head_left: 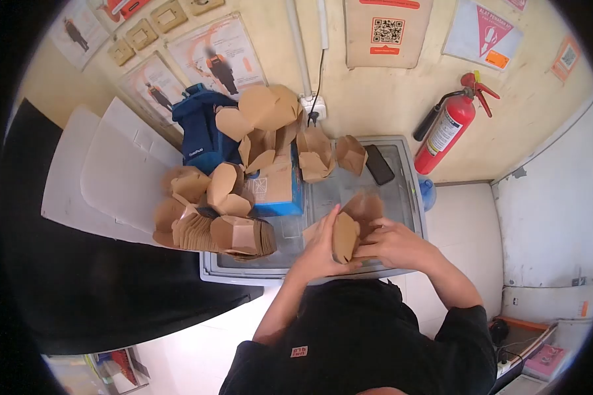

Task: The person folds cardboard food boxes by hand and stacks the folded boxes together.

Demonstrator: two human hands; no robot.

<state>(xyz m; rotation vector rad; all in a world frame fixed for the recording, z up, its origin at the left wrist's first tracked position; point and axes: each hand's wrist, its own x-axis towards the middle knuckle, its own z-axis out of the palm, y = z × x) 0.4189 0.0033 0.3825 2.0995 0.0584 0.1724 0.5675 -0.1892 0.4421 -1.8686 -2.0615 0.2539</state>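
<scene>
Above the near edge of the grey plastic lid, a brown cardboard takeaway box (344, 238) is between my two hands. My left hand (319, 250) wraps around its left side, thumb up along the wall. On the other side, my right hand (396, 245) has bent fingers at the box's right wall and opening; some fingertips are hidden. One flap of the box stands up behind the fingers. Left of my hands lies a nested stack of flattened takeaway boxes (197, 229), beside another stack (244, 236). Opened boxes (229, 189) stand behind the stacks.
The grey lid (280, 263) carries a blue-and-brown carton (277, 187), a black phone (379, 164) and more opened boxes (315, 155). A dark blue bag (207, 128) leans at the wall. A red fire extinguisher (447, 131) hangs right of the lid.
</scene>
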